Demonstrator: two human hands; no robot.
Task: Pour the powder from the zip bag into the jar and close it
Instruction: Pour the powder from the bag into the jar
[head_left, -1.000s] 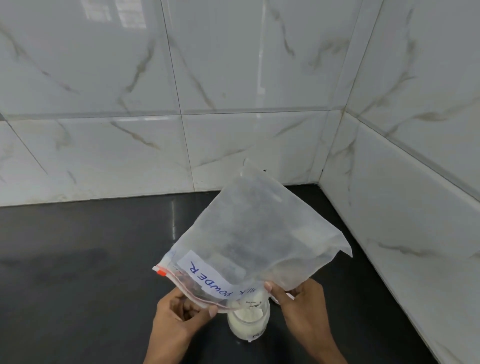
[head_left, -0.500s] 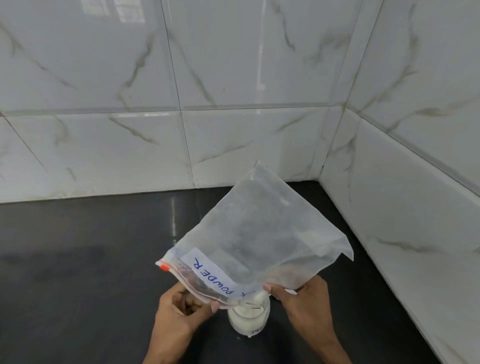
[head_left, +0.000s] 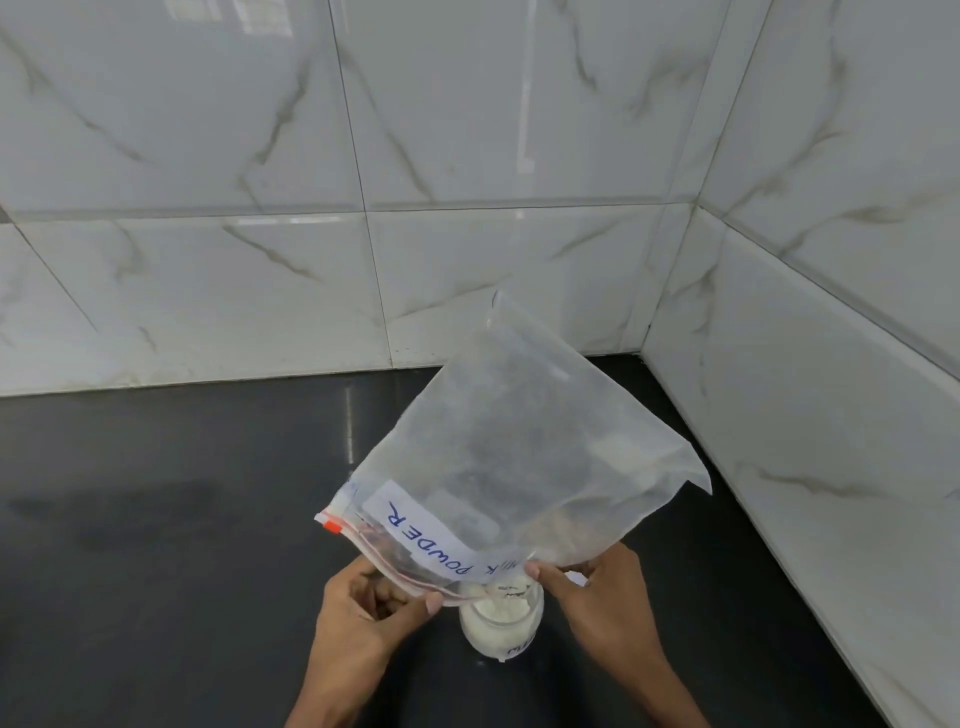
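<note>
A clear zip bag (head_left: 524, 462) with a white label reading "POWDER" is held upside down, its red zip edge at the bottom over a small glass jar (head_left: 501, 623). The jar stands on the black counter (head_left: 156, 545) and holds white powder. My left hand (head_left: 369, 608) pinches the zip edge at its left side. My right hand (head_left: 597, 592) pinches the zip edge at its right side, just above the jar's mouth. A thin film of powder clings inside the bag. No jar lid is in view.
White marble-look tiled walls (head_left: 467, 234) meet in a corner behind and to the right of the jar. The right wall (head_left: 805, 441) runs close beside my right hand. The black counter stretches out to the left.
The bag's raised end has tilted up slightly and shifted a little to the right. Both hands keep their grip on the zip edge over the jar.
</note>
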